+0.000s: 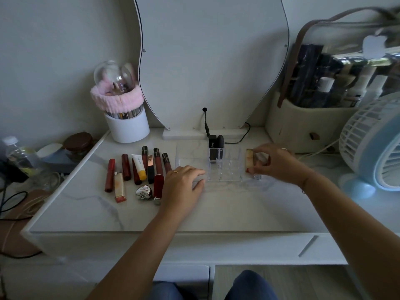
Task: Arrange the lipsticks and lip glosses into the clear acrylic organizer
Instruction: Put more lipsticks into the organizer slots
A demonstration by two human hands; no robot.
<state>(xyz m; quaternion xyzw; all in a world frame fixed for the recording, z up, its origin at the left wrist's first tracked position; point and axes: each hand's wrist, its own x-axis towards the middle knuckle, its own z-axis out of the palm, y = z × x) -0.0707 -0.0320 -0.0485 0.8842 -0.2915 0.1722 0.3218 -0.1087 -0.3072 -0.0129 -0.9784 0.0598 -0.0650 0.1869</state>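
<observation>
The clear acrylic organizer [229, 169] stands mid-table with two black lipsticks [216, 146] upright in its back left slots. My right hand [275, 162] pinches a gold and red lipstick [249, 160] upright just right of the organizer. My left hand [184, 187] rests flat on the table, its fingertips touching the organizer's front left corner. Several lipsticks and lip glosses [138, 167] lie in rows to the left, with a silver heart-shaped case [144, 192] and a white tube with a yellow cap [139, 165] among them.
A white brush holder with a pink headband [126, 118] stands back left. A mirror [207, 61] with a black cable rises behind the organizer. A cream bag of cosmetics [307, 122] and a blue-white fan [376, 144] stand right. A bottle and jars sit beyond the table's left edge.
</observation>
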